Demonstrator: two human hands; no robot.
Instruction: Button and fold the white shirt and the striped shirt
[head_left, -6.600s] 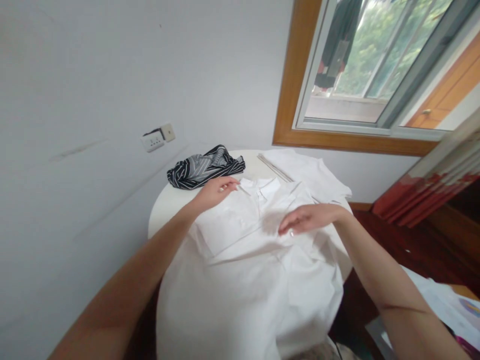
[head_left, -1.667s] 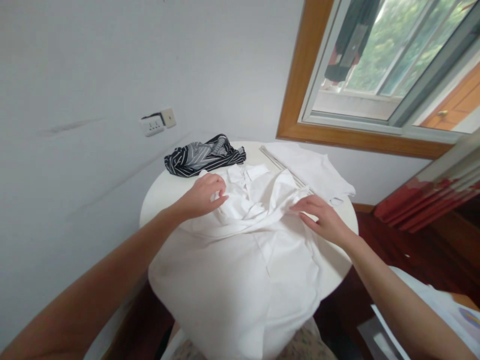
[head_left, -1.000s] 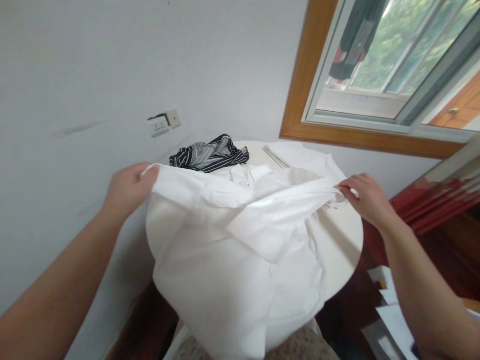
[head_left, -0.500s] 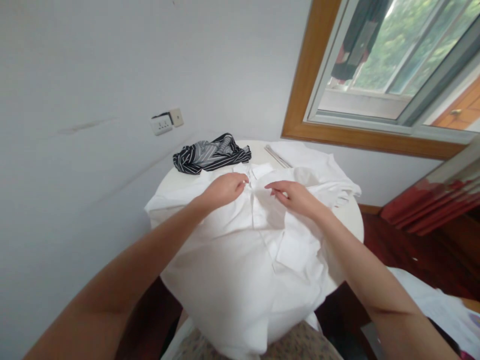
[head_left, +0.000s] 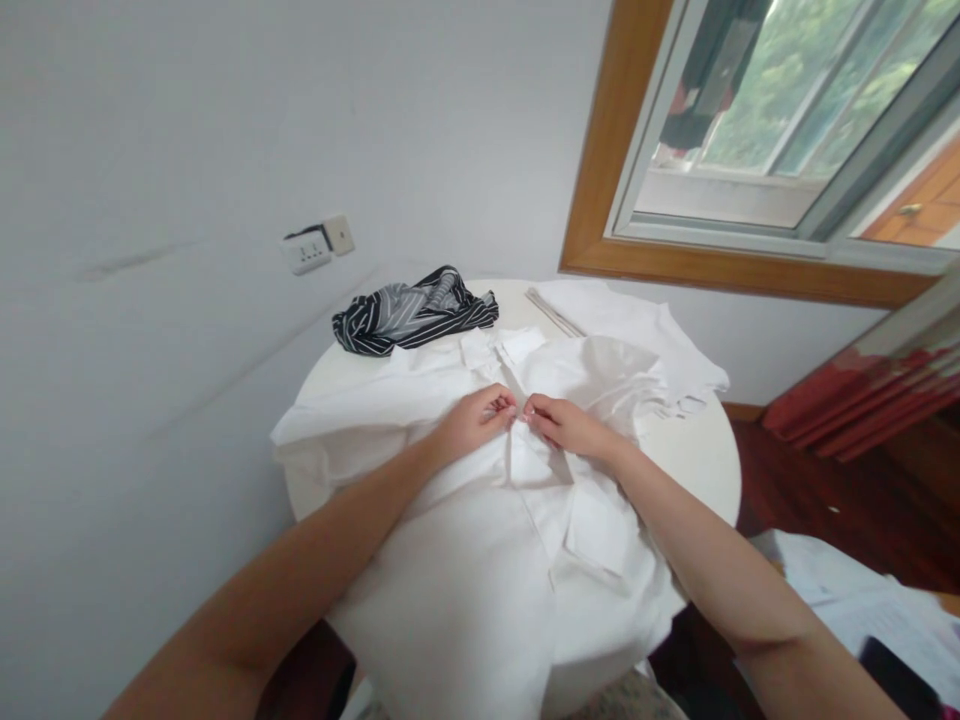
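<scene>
A white shirt (head_left: 457, 560) lies spread over a round white table (head_left: 712, 460), its collar toward the wall and its lower part hanging over the near edge. My left hand (head_left: 480, 420) pinches the front placket just below the collar. Right beside it, my right hand (head_left: 562, 422) pinches the same strip of cloth from the other side. The fingertips of both hands nearly meet there. They cover whatever button or hole lies between them.
A black and white striped garment (head_left: 416, 310) lies crumpled at the table's back left. Folded white cloth (head_left: 622, 320) is at the back right. A wall socket (head_left: 306, 250) and a wood-framed window (head_left: 675, 262) are behind. A dark phone-like object (head_left: 900, 675) rests at lower right.
Both hands have moved down the placket toward me and come together. My right hand, apart from the placket before, now grips it. The view has shifted slightly.
</scene>
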